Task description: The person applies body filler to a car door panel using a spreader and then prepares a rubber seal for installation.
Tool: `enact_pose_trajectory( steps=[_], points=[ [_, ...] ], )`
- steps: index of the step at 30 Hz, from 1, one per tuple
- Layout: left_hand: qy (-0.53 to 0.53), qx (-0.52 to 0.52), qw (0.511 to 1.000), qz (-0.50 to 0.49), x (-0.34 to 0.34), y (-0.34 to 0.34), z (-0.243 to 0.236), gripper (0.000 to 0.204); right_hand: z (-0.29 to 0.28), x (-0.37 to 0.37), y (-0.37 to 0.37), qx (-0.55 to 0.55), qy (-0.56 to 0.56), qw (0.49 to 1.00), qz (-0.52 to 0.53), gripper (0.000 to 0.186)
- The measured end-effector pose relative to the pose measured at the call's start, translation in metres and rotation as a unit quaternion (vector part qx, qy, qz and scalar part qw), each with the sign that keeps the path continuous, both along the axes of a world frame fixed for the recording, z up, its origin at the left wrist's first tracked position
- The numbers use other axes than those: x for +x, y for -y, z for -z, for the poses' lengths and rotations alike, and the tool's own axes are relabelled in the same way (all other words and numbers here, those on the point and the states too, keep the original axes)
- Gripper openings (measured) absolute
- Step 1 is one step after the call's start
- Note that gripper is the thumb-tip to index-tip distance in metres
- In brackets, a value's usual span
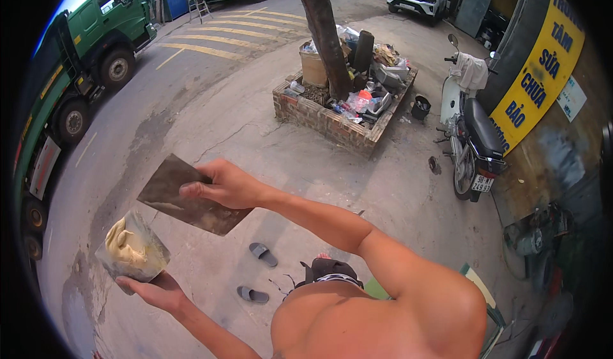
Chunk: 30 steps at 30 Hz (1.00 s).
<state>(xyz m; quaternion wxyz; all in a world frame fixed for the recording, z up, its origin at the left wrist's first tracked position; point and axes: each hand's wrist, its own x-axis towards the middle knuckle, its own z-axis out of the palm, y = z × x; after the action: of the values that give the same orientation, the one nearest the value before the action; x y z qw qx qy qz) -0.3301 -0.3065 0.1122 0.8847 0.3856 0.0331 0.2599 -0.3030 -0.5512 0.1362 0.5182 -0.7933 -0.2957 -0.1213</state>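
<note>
My left hand (156,290) is closed on the lower edge of a small greyish plate (154,249), thumb side at its near corner. A thick mound of cream-coloured putty (126,243) lies on the plate's upper face. Above it and to the right, my right hand (225,184) grips a dark, thin, flat rectangular sheet (185,207) by its far long edge. The thumb presses on the sheet's face while the other fingers are mostly hidden behind it. A narrow gap separates the sheet from the plate. What the sheet is made of I cannot tell.
Two grey slippers (262,254) lie on the concrete below my hands. Ahead, a brick planter (329,128) surrounds a tree trunk (324,33) and holds clutter. A motorbike (476,142) and small black bucket (420,108) stand right; a green truck (105,30) stands left.
</note>
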Motion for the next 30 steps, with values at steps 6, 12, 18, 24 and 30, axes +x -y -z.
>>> enact_pose_trajectory(
  steps=[6,12,18,24,30],
  points=[
    [-0.047,0.391,0.919,0.016,0.005,0.022,0.045,0.066,0.028,-0.023,-0.047,0.436,-0.174,0.871,0.146,0.042],
    [0.025,0.329,0.921,0.206,0.002,0.014,0.044,0.053,-0.024,-0.008,-0.004,0.521,0.048,0.828,0.203,0.034],
    [-0.092,0.035,0.988,0.116,-0.006,0.045,0.009,0.053,-0.010,-0.029,-0.032,0.291,0.100,0.940,0.144,0.028],
    [-0.024,0.144,0.987,-0.065,0.003,0.028,0.021,0.050,-0.015,-0.008,-0.010,-0.161,0.181,0.969,0.047,0.023],
    [0.022,0.165,0.979,-0.117,0.000,0.029,0.035,0.066,-0.010,-0.030,-0.047,-0.084,0.307,0.947,0.045,0.037]
  ],
)
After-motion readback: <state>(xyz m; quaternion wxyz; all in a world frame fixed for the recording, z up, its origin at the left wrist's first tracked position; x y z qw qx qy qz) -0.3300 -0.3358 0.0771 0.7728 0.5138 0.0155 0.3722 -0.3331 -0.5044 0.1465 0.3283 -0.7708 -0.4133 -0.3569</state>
